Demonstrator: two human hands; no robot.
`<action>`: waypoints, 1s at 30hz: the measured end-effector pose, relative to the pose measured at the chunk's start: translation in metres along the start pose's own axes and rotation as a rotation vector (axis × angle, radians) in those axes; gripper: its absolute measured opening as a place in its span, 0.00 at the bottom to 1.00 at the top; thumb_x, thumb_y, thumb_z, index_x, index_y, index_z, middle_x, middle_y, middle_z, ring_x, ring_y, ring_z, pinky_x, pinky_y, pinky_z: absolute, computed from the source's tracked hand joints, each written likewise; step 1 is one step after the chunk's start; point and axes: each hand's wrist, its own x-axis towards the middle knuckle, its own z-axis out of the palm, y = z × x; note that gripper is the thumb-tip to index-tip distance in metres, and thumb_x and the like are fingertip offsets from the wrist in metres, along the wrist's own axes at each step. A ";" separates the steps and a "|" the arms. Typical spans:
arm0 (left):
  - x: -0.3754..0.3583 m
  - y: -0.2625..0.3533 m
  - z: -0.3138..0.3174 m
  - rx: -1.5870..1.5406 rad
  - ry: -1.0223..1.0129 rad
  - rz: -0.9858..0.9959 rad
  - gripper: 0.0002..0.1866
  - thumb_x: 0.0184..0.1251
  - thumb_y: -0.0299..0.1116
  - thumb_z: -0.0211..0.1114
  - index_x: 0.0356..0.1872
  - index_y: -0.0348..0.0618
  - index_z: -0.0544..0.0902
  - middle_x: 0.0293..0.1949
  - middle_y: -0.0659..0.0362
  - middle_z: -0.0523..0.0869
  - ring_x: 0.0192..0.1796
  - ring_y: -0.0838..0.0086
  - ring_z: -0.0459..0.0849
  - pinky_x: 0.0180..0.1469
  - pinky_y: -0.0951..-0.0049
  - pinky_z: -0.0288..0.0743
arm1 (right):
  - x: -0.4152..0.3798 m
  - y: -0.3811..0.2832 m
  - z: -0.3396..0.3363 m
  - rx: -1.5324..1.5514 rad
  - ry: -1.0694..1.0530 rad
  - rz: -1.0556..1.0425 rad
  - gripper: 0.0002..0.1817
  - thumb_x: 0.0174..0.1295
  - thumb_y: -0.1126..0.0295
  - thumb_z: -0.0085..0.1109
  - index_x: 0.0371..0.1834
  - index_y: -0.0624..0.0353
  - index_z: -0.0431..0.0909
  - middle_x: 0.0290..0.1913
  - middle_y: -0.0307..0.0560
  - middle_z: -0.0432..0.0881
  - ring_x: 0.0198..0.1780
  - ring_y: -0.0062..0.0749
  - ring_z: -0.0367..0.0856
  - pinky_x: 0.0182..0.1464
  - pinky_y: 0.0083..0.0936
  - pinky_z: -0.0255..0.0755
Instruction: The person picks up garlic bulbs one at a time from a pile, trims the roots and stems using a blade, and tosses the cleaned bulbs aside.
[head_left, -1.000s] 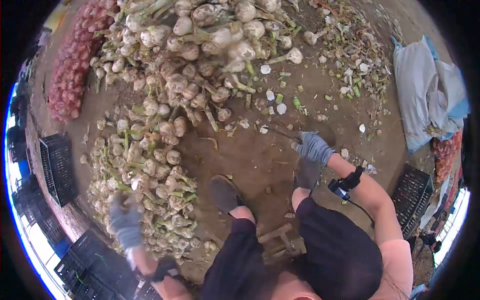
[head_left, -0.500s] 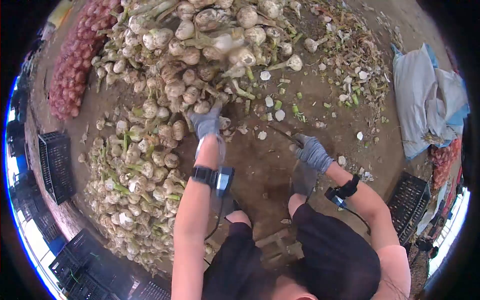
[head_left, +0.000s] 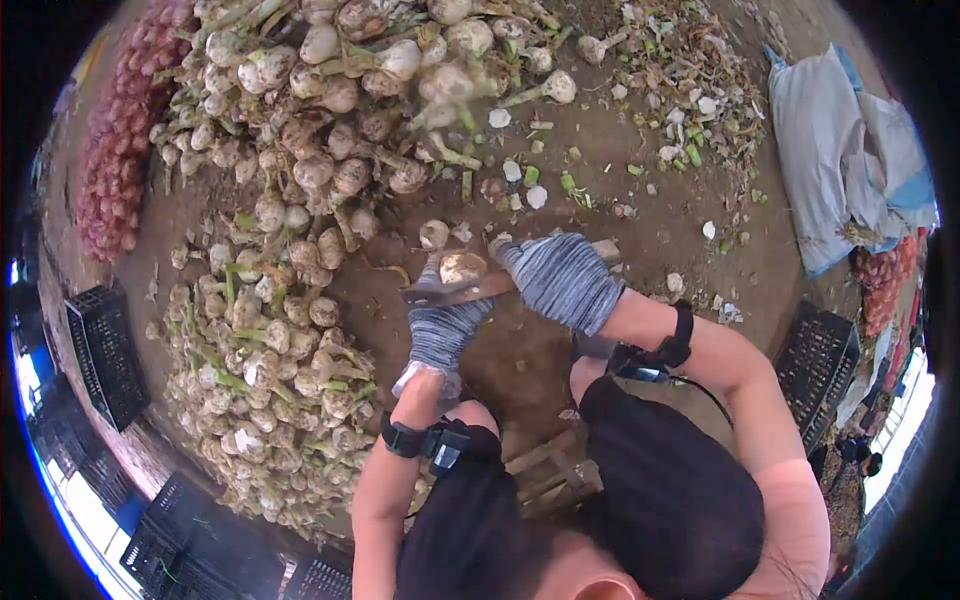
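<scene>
My left hand (head_left: 446, 328), in a grey knit glove, is closed round a garlic bulb (head_left: 462, 266) just in front of my knees. In my gloved right hand (head_left: 566, 280) is a knife (head_left: 456, 292) with a brownish blade. Its blade lies across the near side of the bulb, over my left fingers; whether it cuts in cannot be made out. One end of a wooden handle shows beyond my right knuckles. Another garlic bulb (head_left: 434, 234) rests on the ground just past my left fingertips.
A heap of garlic with stems (head_left: 330, 100) lies ahead, and a pile of garlic (head_left: 270, 390) is at my left. Trimmings (head_left: 690, 110) litter the ground. Black crates (head_left: 106, 355), a red net sack (head_left: 130, 140) and white sacks (head_left: 830, 150) stand around.
My left hand has come back from the heap with a garlic bulb. My right hand has swung left, bringing the knife against the bulb. The view has shifted slightly.
</scene>
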 end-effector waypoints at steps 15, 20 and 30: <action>-0.014 0.049 0.000 0.084 -0.032 -0.117 0.34 0.37 0.46 0.75 0.46 0.41 0.72 0.36 0.54 0.83 0.40 0.64 0.83 0.42 0.69 0.76 | -0.055 0.049 0.009 0.109 -0.114 0.376 0.17 0.49 0.70 0.57 0.44 0.57 0.74 0.35 0.57 0.80 0.37 0.50 0.79 0.37 0.36 0.74; -0.009 0.005 0.009 -0.074 -0.056 -0.141 0.36 0.38 0.43 0.75 0.49 0.37 0.69 0.39 0.55 0.83 0.41 0.67 0.82 0.43 0.71 0.76 | -0.041 0.009 0.001 0.210 -0.119 0.176 0.21 0.47 0.72 0.53 0.48 0.59 0.72 0.30 0.54 0.80 0.32 0.49 0.79 0.34 0.37 0.73; -0.021 0.046 0.006 -0.080 0.079 -0.076 0.32 0.40 0.42 0.75 0.45 0.36 0.72 0.34 0.57 0.83 0.39 0.72 0.83 0.42 0.72 0.76 | -0.073 0.083 0.021 0.030 -0.315 0.602 0.12 0.52 0.67 0.55 0.38 0.60 0.76 0.27 0.56 0.79 0.31 0.50 0.79 0.32 0.37 0.73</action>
